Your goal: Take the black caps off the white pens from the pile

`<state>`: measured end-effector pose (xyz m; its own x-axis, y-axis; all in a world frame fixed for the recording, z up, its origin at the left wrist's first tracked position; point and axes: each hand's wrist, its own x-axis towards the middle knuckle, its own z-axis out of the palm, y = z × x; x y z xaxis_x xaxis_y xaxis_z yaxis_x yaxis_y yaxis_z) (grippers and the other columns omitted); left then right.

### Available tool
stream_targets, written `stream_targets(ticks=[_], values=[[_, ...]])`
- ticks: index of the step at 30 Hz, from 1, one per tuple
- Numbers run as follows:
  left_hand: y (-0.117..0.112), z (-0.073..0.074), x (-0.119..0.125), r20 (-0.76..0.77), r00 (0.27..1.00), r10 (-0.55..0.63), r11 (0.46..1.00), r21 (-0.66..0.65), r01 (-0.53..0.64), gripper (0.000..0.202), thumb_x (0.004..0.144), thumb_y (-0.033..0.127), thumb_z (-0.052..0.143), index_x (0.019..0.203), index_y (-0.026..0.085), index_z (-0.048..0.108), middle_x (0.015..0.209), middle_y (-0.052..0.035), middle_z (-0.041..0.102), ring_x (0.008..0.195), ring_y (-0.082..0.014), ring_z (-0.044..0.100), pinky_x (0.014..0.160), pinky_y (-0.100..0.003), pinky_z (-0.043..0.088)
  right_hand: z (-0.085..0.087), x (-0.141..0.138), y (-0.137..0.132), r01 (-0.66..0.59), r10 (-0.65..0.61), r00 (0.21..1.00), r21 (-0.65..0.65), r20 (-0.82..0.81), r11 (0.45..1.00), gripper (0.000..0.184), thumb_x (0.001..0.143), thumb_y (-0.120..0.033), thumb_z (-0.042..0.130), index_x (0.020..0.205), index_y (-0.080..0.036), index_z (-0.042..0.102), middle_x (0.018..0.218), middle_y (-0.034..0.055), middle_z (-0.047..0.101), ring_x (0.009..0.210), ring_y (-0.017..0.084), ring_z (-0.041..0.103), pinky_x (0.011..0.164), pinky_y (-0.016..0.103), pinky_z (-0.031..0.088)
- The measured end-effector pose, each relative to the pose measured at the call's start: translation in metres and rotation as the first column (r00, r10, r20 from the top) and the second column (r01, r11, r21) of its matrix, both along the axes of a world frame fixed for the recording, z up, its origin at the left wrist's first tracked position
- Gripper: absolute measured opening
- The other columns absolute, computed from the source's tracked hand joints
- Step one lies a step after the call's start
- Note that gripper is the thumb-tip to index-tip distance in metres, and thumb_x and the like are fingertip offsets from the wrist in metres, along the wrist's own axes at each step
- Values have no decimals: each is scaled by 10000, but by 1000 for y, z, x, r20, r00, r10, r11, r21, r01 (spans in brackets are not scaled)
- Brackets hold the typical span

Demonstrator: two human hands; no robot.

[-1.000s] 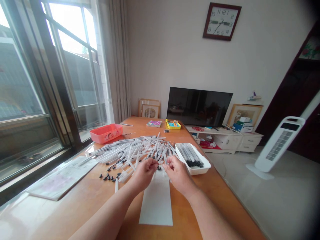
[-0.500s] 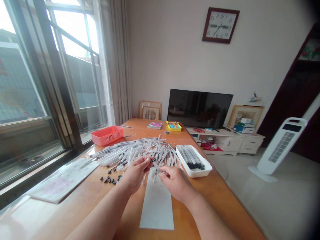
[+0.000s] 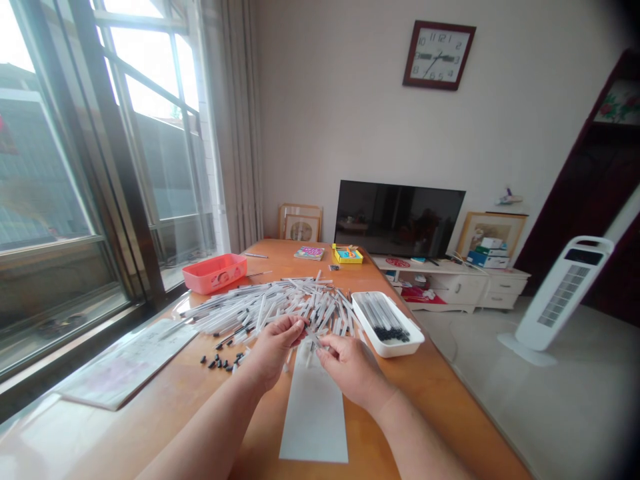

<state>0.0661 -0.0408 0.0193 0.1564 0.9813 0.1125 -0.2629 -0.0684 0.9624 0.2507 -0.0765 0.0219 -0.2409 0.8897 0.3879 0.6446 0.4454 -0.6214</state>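
Observation:
My left hand (image 3: pixel 277 343) is closed, thumb against forefinger, pinching a small dark piece that looks like a black pen cap (image 3: pixel 307 324), mostly covered by the fingertips. Close beside it, my right hand (image 3: pixel 346 363) is closed in a pinch on a clear pen barrel (image 3: pixel 315 340), of which only a short part shows. Both hands hover over the upper end of a pale paper strip (image 3: pixel 314 420). Just beyond them spreads a heap of clear pen barrels (image 3: pixel 270 300). Loose black caps (image 3: pixel 218 362) lie left of my left hand.
Right of the heap, a white tray (image 3: pixel 395 348) holds several pens with black ends. A red plastic box (image 3: pixel 215 275) stands at the far left. A booklet (image 3: pixel 130 367) lies near the window side. Farther back are a yellow box (image 3: pixel 349 256) and a colourful book (image 3: pixel 309 253).
Both hands stay in nearly the same place, fingertips still close together. The dark piece at my left fingertips shows less than before. The view has tilted very slightly.

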Motion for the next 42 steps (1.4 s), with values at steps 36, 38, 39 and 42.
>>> stream_targets(ticks=[36, 38, 39, 42], values=[[-11, 16, -4, 118, 988, -104, 995, 17, 103, 385, 841, 440, 668, 1110, 165, 680, 841, -67, 709, 784, -194, 650, 828, -341, 463, 3, -9, -2, -435, 99, 705, -318, -702, 843, 395, 893, -531, 549, 777, -163, 635, 702, 34, 625, 601, 123, 444, 639, 275, 365], [-12, 17, -3, 84, 990, -109, 994, 40, 106, 329, 847, 451, 658, 995, 159, 691, 815, -66, 703, 750, -186, 642, 805, -330, 464, 4, -9, -3, -428, 100, 715, -321, -692, 845, 396, 891, -541, 549, 792, -168, 636, 650, 17, 592, 598, 127, 440, 627, 273, 359], [-12, 16, -2, 66, 992, -110, 993, 52, 107, 304, 846, 452, 660, 915, 157, 687, 801, -65, 698, 739, -181, 636, 796, -322, 463, 4, -10, -3, -427, 101, 719, -322, -688, 845, 392, 892, -540, 548, 805, -169, 638, 642, 13, 585, 596, 127, 438, 622, 272, 356], [-10, 13, -2, 24, 997, -71, 996, 59, 70, 289, 819, 441, 694, 770, 158, 657, 771, -55, 684, 738, -164, 615, 792, -300, 457, 3, -12, -4, -415, 93, 729, -330, -678, 848, 378, 897, -534, 542, 870, -169, 634, 647, 6, 583, 588, 123, 435, 605, 265, 343]])
